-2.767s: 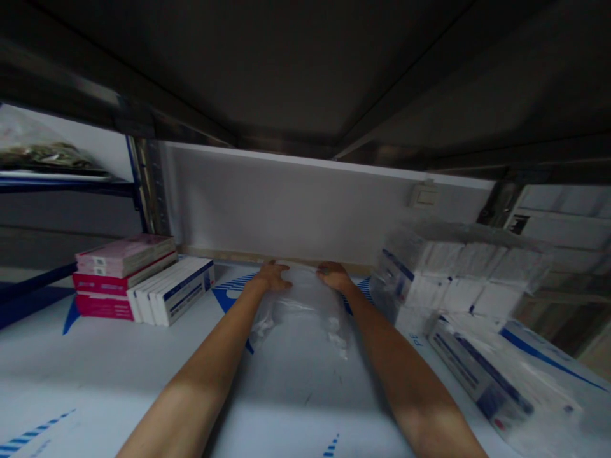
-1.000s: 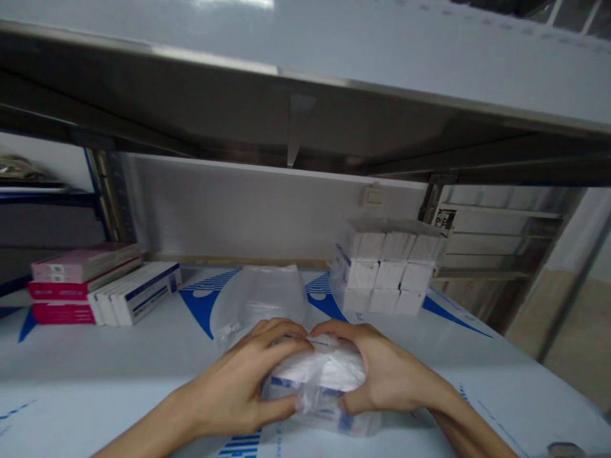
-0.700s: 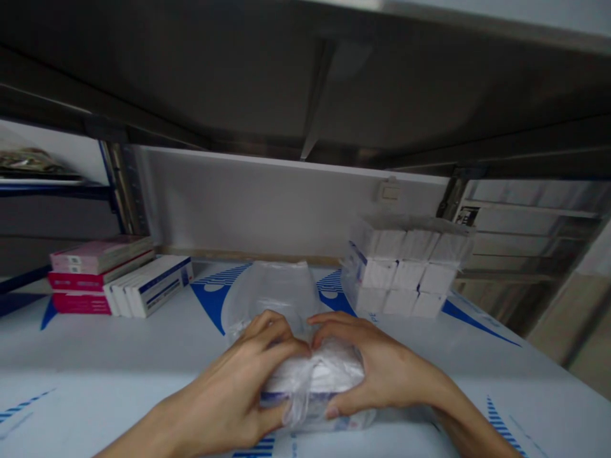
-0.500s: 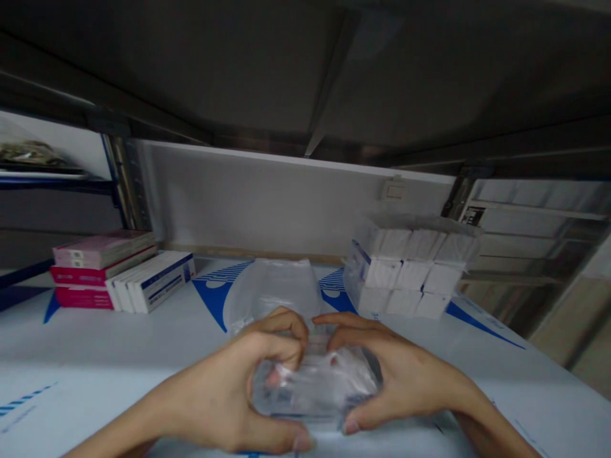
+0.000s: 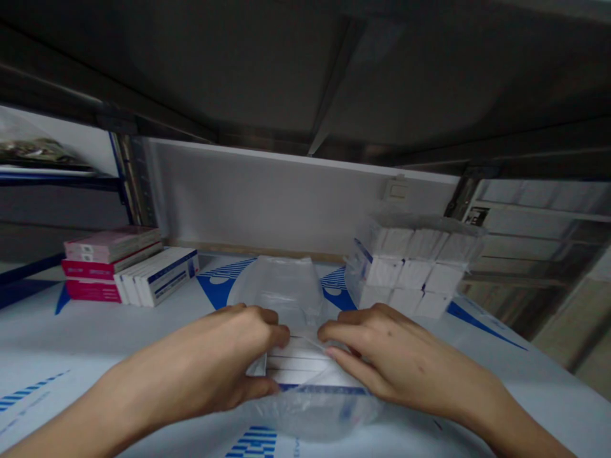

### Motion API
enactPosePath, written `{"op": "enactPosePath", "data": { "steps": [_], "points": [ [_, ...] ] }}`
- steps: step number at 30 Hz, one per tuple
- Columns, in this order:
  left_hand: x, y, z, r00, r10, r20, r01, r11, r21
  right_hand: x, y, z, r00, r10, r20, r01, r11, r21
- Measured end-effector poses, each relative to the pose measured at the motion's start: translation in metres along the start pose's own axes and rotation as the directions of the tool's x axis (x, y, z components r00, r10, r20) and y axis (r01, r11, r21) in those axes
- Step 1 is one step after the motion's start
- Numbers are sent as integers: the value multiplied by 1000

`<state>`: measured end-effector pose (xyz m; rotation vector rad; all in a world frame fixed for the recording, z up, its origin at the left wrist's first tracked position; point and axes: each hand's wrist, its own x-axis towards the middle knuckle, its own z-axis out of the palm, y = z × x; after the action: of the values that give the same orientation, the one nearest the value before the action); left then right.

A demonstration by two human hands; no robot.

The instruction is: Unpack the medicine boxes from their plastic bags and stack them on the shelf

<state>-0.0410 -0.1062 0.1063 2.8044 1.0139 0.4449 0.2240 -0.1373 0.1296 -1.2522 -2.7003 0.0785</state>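
Note:
Several white boxes with a blue edge stripe [image 5: 305, 364] lie side by side in front of me, inside a clear plastic bag [image 5: 315, 413]. The bag's loose end bulges toward me. My left hand [image 5: 238, 356] is closed at the left of the boxes, with bent fingers on the top corner and the thumb at the near edge. On the right, my right hand [image 5: 377, 356] has its fingers curled over the far corner and its thumb pressing film against the top. What lies under the fingers is partly hidden.
Flat clear plastic bags [image 5: 286, 286] lie behind my hands. Wrapped white boxes [image 5: 413, 267] are stacked at the back right. Pink boxes [image 5: 112, 254] and white-blue boxes [image 5: 162, 277] stand at the left. A dark shelf [image 5: 238, 70] hangs low overhead.
My hands have moved from around the crumpled plastic to its upper corners. The film now spreads toward me, and the tops of the white boxes show.

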Motion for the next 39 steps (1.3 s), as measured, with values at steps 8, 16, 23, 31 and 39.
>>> {"op": "enactPosePath", "data": {
  "steps": [8,16,23,31,39],
  "points": [
    [7,6,15,999,-30,40,27,996,85,12,-14,2,960,-275,50,259,944,204],
    [14,6,21,997,-52,54,48,996,77,5,-8,0,996,-18,83,17,1000,11],
    [12,2,30,998,-51,35,50,998,37,-9,13,18,950,288,119,-282,957,-68],
    [-2,-9,46,998,-61,-6,59,983,-174,-13,38,47,987,92,131,-132,934,332],
    [-6,-13,64,986,-31,-167,-27,941,-336,-2,14,44,994,102,-26,-95,975,202]
  ]
}}
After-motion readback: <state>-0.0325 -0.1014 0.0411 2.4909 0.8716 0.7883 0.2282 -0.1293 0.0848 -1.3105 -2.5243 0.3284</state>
